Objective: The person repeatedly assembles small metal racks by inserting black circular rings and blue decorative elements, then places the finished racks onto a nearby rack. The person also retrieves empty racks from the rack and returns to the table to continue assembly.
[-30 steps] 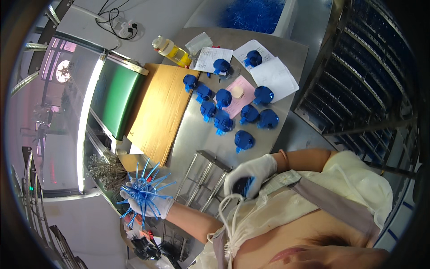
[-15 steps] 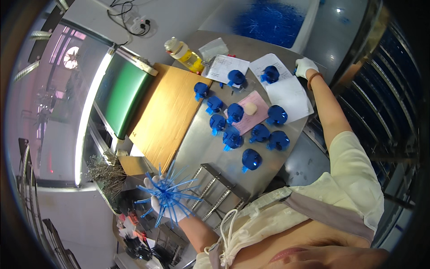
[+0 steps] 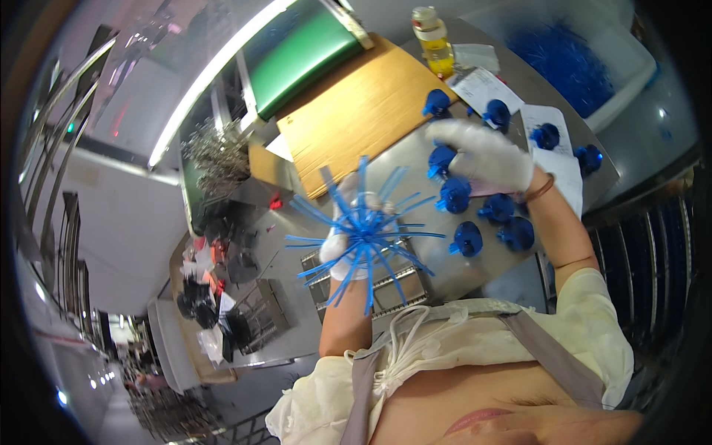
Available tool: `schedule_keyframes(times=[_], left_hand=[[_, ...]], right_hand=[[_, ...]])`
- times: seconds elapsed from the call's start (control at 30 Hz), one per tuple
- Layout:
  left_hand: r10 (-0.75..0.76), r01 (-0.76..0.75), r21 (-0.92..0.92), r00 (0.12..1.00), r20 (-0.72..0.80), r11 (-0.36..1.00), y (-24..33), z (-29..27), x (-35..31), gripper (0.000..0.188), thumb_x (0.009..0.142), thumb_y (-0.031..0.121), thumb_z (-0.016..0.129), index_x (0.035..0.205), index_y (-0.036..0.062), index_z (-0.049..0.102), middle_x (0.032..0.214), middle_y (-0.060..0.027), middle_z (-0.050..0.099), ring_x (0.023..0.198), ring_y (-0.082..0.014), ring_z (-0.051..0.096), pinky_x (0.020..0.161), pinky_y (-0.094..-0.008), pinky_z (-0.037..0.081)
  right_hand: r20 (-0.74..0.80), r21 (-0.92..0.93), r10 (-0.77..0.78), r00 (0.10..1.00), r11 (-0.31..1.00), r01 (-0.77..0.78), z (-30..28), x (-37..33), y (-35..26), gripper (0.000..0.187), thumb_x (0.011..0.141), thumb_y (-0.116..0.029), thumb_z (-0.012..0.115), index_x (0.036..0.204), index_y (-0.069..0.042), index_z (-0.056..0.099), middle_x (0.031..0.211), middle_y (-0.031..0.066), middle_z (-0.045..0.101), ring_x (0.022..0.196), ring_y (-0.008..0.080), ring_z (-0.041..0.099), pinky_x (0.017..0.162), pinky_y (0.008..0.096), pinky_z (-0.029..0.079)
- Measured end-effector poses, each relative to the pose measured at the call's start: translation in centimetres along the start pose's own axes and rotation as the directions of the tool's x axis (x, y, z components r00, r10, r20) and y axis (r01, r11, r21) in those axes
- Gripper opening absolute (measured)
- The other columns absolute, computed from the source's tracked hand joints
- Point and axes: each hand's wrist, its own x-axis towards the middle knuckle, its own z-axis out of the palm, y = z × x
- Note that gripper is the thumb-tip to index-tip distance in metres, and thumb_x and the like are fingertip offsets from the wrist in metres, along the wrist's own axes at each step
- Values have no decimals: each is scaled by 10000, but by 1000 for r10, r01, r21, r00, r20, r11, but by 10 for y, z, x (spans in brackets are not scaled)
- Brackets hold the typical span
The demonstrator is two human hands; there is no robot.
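Just below the tan board (image 3: 356,111), in the white-gloved left hand (image 3: 336,243), a spray of blue strips (image 3: 367,228), bursting from a tight hub. Looks light and springy, probably slick, likely to bend or snag at the thin tips; best taken by the hub, from behind. Around that hub, left fingers, apparently clasping, the exact pinch hidden by the strips. Right of the board, the gloved right hand (image 3: 493,157), blurred: fingers stretched out, thumb seemingly apart, nothing visible between. Also right of the board, rounded glossy blue pieces (image 3: 469,239) with short tabs, hard-looking, on smooth grey metal table (image 3: 437,267). Left of the board, a dry, brittle-looking twiggy bunch (image 3: 219,159); against its upper-left edge, a sleek green panel (image 3: 308,63). Beyond its upper-right corner, a clear bottle (image 3: 437,52) of yellow liquid; farther right, a pale bin (image 3: 634,63) with tangled blue strands (image 3: 560,67).
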Motion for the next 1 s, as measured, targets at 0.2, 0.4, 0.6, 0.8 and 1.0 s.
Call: schedule_keyframes(times=[0.2, 0.4, 0.6, 0.8, 1.0], left_hand=[[-64, 61, 166, 998, 9, 984, 24, 8, -33, 1197, 651, 399, 848, 1633, 97, 233, 1310, -248, 559, 1184, -397, 627, 1010, -488, 517], [-286, 234, 466, 957, 44, 853, 91, 10, -43, 1269, 760, 621, 833, 1679, 140, 102, 1648, -189, 264, 1482, -366, 359, 1197, -557, 315], [351, -60, 840, 923, -160, 540, 253, -1, -58, 718, 993, 430, 656, 1557, 90, 370, 1438, -134, 544, 1314, -289, 544, 1029, -411, 498], [949, -155, 967, 273, -155, 202, 488, -4, -104, 492, 996, 241, 677, 1404, 50, 479, 1295, -55, 598, 1150, -184, 605, 1018, -384, 452], [992, -325, 945, 122, 4, 36, 622, -11, -94, 971, 811, 89, 835, 1584, -14, 256, 1471, -226, 464, 1269, -292, 543, 1072, -411, 449]], right_hand=[[497, 367, -405, 768, 899, 237, 39, 67, -95, 247, 981, -337, 638, 1032, -113, 729, 851, 152, 702, 760, 373, 701, 668, 469, 564], [380, 74, -117, 917, 993, 95, 25, 53, -115, 184, 859, -225, 718, 942, -61, 730, 805, 163, 702, 721, 358, 704, 654, 420, 575], [-134, 889, 602, 787, 424, -173, -60, 14, 41, 209, 1052, -286, 570, 1001, -99, 649, 790, -48, 596, 687, 50, 551, 587, 211, 404], [11, 495, 845, 534, 459, -737, -81, 57, 56, 667, 1025, -510, 596, 1518, -77, 482, 1164, 80, 669, 653, 78, 591, 534, 202, 450], [-346, -654, -312, 885, 756, 11, -86, 237, -210, 621, 948, -63, 624, 1539, -88, 433, 1523, 142, 504, 1429, 245, 467, 1195, 403, 371]])
